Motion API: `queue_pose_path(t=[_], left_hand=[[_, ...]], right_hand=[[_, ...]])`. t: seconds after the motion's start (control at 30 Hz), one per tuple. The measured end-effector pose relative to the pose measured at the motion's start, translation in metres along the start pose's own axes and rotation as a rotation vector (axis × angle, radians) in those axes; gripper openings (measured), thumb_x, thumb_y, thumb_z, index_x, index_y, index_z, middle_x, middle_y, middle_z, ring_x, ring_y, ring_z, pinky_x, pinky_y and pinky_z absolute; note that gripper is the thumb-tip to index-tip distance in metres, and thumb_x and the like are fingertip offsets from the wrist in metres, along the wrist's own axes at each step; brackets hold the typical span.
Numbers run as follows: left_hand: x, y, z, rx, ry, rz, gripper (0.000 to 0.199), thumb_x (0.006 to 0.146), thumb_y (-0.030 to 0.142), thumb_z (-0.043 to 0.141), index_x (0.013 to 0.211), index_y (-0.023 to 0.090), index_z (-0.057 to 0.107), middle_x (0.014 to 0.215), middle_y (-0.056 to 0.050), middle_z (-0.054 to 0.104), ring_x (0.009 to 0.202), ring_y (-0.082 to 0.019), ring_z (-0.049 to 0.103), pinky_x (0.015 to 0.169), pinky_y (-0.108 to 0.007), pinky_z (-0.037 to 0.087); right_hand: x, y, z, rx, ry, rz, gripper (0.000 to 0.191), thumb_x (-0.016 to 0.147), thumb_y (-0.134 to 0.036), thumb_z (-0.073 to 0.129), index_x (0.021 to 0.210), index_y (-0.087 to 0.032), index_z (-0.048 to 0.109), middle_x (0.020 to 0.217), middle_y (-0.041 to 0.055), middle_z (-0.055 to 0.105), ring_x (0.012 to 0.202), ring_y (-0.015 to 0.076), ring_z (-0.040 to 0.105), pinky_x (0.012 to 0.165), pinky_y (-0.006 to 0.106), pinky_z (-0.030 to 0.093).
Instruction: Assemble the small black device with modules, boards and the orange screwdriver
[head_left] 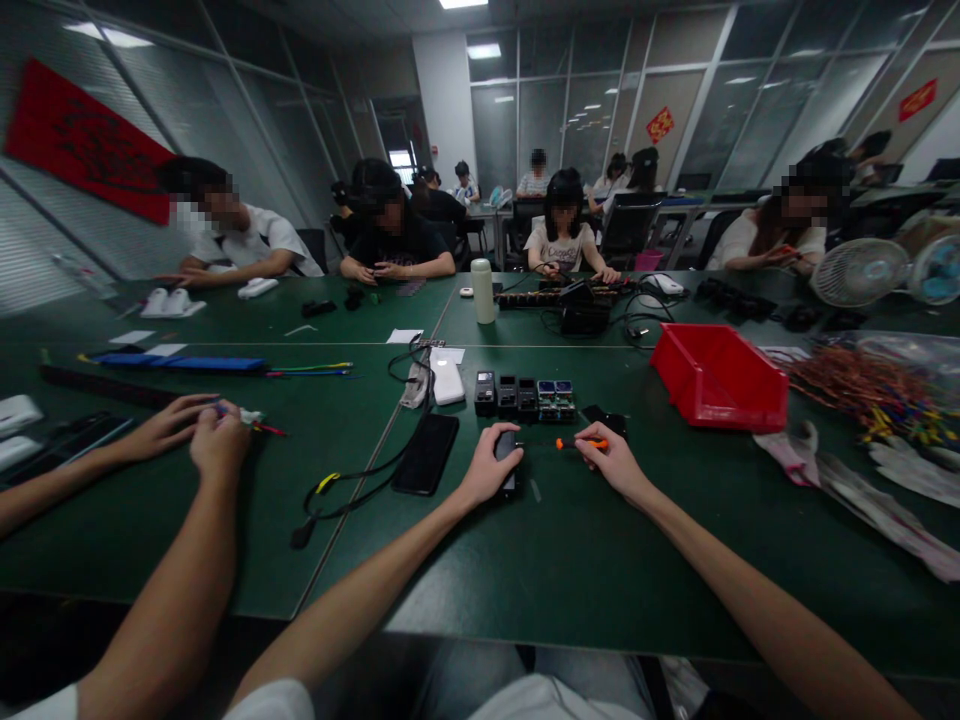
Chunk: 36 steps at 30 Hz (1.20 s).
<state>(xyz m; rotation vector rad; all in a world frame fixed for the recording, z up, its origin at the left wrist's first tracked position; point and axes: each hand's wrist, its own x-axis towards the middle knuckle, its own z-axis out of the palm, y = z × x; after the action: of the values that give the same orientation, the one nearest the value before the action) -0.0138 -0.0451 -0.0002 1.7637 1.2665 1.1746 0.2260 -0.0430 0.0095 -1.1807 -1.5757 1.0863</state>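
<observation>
My left hand point(491, 466) is wrapped round a small black device point(510, 484) on the green table. To its right, my right hand point(611, 462) pinches an orange-handled tool point(595, 442), whose orange end points left toward the device without touching it. Under and behind my right hand lies a dark flat object point(613, 420). Several small black modules point(507, 395) stand in a row beyond my hands, with green circuit pieces point(556, 398) at the right end. A black phone point(426, 454) rests left of my left hand.
A red bin point(718, 380) stands right, near copper wires point(862, 385) and gloves point(847, 490). Left are a black cable point(352, 510), a white box point(448, 380) and a co-worker's hands point(202, 430). A pale bottle point(483, 290) stands ahead; other people sit opposite.
</observation>
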Motion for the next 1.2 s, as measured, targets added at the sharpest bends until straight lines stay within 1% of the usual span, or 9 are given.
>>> queue_pose_path(t=[0.13,0.27,0.37,0.53,0.7,0.8,1.03,1.2], left_hand=[[0.0001,-0.0014,0.0006,0.003,0.004,0.009,0.031,0.076,0.023,0.056,0.107,0.023,0.054,0.106,-0.004,0.052,0.1,-0.018,0.05,0.093,-0.032,0.036],[0.0004,-0.0015,0.0001,0.01,-0.003,0.007,0.031,0.076,0.024,0.056,0.107,0.023,0.054,0.106,-0.004,0.052,0.099,-0.018,0.05,0.092,-0.032,0.037],[0.0004,-0.0007,-0.001,0.014,-0.007,0.0,0.031,0.076,0.024,0.056,0.107,0.023,0.054,0.106,-0.004,0.052,0.099,-0.018,0.05,0.092,-0.032,0.036],[0.0003,-0.0016,-0.0016,0.01,-0.009,-0.001,0.031,0.076,0.024,0.056,0.107,0.023,0.053,0.107,-0.004,0.052,0.1,-0.018,0.05,0.092,-0.032,0.036],[0.0005,-0.0009,-0.0018,0.002,-0.006,0.004,0.032,0.076,0.024,0.056,0.107,0.024,0.054,0.106,-0.003,0.052,0.1,-0.018,0.05,0.093,-0.032,0.036],[0.0004,0.0011,-0.003,0.0,-0.005,0.0,0.032,0.076,0.023,0.056,0.108,0.024,0.054,0.105,-0.003,0.052,0.1,-0.018,0.05,0.094,-0.032,0.036],[-0.0009,0.0015,-0.0038,0.004,-0.033,0.033,0.032,0.078,0.023,0.055,0.11,0.026,0.055,0.105,-0.003,0.053,0.101,-0.017,0.05,0.096,-0.033,0.035],[-0.0012,0.0005,-0.003,-0.001,-0.022,0.029,0.036,0.077,0.022,0.055,0.112,0.027,0.054,0.107,-0.003,0.053,0.103,-0.018,0.049,0.097,-0.035,0.035]], right_hand=[[0.001,0.0009,-0.0017,-0.021,-0.005,-0.031,0.027,0.077,-0.044,0.057,0.088,-0.019,0.055,0.077,0.0001,0.053,0.058,0.0116,0.05,0.052,0.026,0.042],[0.0018,0.0028,-0.0018,-0.015,-0.011,-0.042,0.024,0.078,-0.041,0.057,0.088,-0.019,0.055,0.074,-0.0014,0.051,0.058,0.0115,0.05,0.053,0.026,0.041],[0.0013,0.0018,-0.0017,-0.011,-0.024,-0.037,0.024,0.079,-0.041,0.056,0.088,-0.019,0.055,0.076,-0.0009,0.052,0.059,0.0116,0.05,0.054,0.026,0.042],[0.0005,0.0013,0.0002,-0.017,-0.014,-0.022,0.028,0.077,-0.044,0.058,0.088,-0.019,0.055,0.075,-0.0002,0.054,0.061,0.0125,0.051,0.056,0.027,0.043],[0.0034,0.0072,0.0035,0.069,-0.016,0.034,0.033,0.081,-0.05,0.049,0.086,-0.018,0.056,0.071,0.0011,0.054,0.06,0.013,0.052,0.055,0.026,0.043],[0.0044,0.0091,0.0047,0.064,-0.003,0.043,0.035,0.081,-0.052,0.049,0.086,-0.018,0.056,0.069,0.001,0.054,0.058,0.0128,0.052,0.054,0.026,0.043],[0.0009,0.0038,0.0032,-0.017,0.019,-0.026,0.03,0.08,-0.047,0.053,0.084,-0.018,0.056,0.071,0.0014,0.056,0.058,0.0133,0.052,0.055,0.027,0.043],[-0.0003,0.0017,0.0017,-0.065,0.012,-0.07,0.027,0.08,-0.044,0.053,0.087,-0.019,0.056,0.072,0.0012,0.055,0.059,0.0137,0.051,0.055,0.028,0.042]])
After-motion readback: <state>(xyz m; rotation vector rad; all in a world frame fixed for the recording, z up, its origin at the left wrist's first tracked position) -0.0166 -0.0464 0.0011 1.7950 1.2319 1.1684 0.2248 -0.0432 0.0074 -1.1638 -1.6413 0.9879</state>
